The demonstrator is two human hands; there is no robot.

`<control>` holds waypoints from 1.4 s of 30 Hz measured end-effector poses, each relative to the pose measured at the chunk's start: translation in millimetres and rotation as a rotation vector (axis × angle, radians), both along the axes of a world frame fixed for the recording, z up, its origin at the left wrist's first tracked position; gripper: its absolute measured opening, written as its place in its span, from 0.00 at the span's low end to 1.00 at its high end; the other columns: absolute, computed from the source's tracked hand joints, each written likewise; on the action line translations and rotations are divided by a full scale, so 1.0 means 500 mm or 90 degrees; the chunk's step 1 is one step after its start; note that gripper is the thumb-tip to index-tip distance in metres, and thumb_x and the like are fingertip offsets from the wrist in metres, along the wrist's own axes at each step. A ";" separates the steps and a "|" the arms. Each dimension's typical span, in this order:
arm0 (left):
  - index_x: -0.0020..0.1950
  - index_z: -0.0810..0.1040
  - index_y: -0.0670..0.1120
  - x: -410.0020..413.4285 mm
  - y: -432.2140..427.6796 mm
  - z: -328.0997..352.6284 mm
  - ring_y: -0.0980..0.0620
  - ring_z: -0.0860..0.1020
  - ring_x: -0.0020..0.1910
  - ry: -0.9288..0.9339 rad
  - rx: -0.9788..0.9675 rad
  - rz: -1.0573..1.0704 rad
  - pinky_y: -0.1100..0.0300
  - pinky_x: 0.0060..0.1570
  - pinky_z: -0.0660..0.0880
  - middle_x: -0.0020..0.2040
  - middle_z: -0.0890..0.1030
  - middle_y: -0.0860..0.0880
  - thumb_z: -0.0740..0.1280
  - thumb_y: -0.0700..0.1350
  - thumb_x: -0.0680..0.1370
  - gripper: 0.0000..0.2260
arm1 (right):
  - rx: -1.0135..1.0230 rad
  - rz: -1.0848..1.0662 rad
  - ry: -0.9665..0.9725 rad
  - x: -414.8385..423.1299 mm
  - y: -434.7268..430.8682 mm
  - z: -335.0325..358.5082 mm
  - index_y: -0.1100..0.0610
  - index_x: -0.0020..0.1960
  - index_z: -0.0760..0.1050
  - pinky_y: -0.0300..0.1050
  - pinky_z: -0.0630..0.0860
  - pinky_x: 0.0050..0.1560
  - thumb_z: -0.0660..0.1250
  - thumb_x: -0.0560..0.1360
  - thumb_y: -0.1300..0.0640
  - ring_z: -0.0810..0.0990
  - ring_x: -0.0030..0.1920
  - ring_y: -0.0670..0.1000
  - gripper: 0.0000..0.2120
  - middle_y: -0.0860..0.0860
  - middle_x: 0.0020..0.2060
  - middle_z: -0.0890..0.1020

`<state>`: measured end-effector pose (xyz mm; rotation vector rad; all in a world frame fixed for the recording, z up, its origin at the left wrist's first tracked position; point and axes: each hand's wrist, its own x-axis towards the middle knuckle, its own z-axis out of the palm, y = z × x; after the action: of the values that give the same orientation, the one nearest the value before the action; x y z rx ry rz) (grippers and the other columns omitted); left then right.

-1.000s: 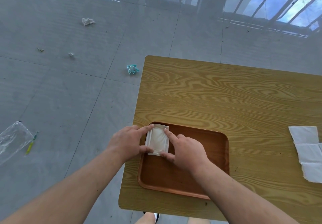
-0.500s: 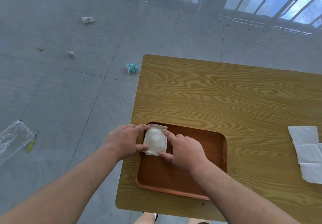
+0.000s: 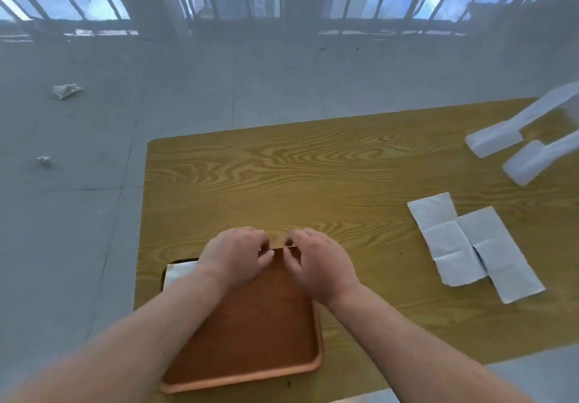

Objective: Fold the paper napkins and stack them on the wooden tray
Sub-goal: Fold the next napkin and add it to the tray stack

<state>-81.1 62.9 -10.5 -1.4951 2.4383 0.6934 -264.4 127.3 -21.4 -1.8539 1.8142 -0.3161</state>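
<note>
I am standing over the desk [image 3: 282, 177], and the wooden tray [image 3: 250, 340] is lying at its near-left corner. The two unfolded napkins [image 3: 470, 246] are lying side by side toward the desk's right edge, touching along their long sides. Their long axes are running diagonally, from far-left to near-right. My left hand [image 3: 235, 255] and right hand [image 3: 319, 264] are hovering close together over the tray's far rim. Both have curled fingers and no napkin in them, but I cannot tell whether they are pinching the rim. The folded napkin [image 3: 178, 272] is sitting in the tray's far-left corner, mostly hidden under my left forearm, so I cannot tell its long axis. I am judging the next strip to be the job. I should be taking it by a short end, folding along its creases with edges matched, and pressing it flat before stacking it squarely.
</note>
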 end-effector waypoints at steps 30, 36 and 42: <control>0.42 0.81 0.48 -0.673 0.039 -0.057 0.47 0.81 0.38 0.300 0.378 0.368 0.45 0.44 0.83 0.39 0.85 0.51 0.72 0.49 0.72 0.05 | 0.130 -0.345 -0.019 -0.601 0.104 -0.039 0.50 0.68 0.74 0.50 0.78 0.56 0.63 0.79 0.46 0.77 0.58 0.51 0.19 0.47 0.57 0.79; 0.45 0.81 0.42 -0.517 0.004 -0.009 0.43 0.83 0.41 0.441 0.388 0.483 0.37 0.52 0.82 0.44 0.86 0.40 0.70 0.47 0.70 0.09 | 0.060 -0.317 -0.038 -0.501 0.064 -0.008 0.52 0.68 0.76 0.46 0.76 0.58 0.63 0.80 0.45 0.76 0.59 0.48 0.20 0.46 0.58 0.79; 0.49 0.82 0.38 -0.327 -0.028 0.026 0.48 0.84 0.40 0.495 0.318 0.563 0.54 0.43 0.84 0.41 0.86 0.45 0.72 0.40 0.75 0.06 | 0.064 -0.200 -0.167 -0.305 -0.006 0.030 0.47 0.70 0.76 0.41 0.76 0.55 0.66 0.80 0.41 0.76 0.53 0.39 0.21 0.41 0.59 0.78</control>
<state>-244.8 48.6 2.5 -2.3039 1.5695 2.1847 -416.7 124.5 -6.2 -1.3852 1.8924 -0.5437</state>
